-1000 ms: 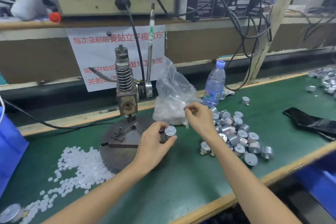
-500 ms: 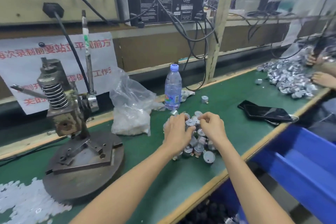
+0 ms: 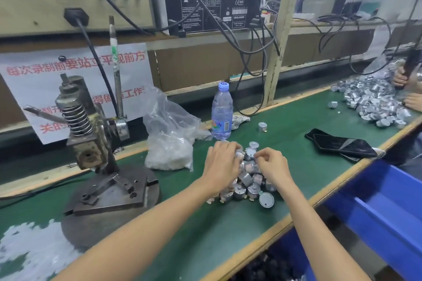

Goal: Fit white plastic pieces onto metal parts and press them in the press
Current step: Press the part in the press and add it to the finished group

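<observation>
A heap of small silver metal parts (image 3: 247,181) lies on the green bench mat, right of centre. My left hand (image 3: 220,163) rests on the heap's left side, its fingers curled round a metal part at the top. My right hand (image 3: 274,167) is on the right side, and its thumb and fingertips pinch another metal part. The hand press (image 3: 88,141), with its spring and upright lever, stands to the left on a round steel base (image 3: 112,203); nothing lies under its ram. Loose white plastic pieces (image 3: 25,248) are spread at the lower left.
A clear bag of white pieces (image 3: 170,150) and a water bottle (image 3: 222,114) stand behind the heap. One lone metal part (image 3: 262,126) and two phones (image 3: 342,146) lie to the right. A blue bin (image 3: 388,214) sits below the bench edge. Another person's hands work a second pile (image 3: 374,100) far right.
The view swung right from the press. My left hand carried its metal part from beside the press base to the heap, and both hands now rest on the heap.
</observation>
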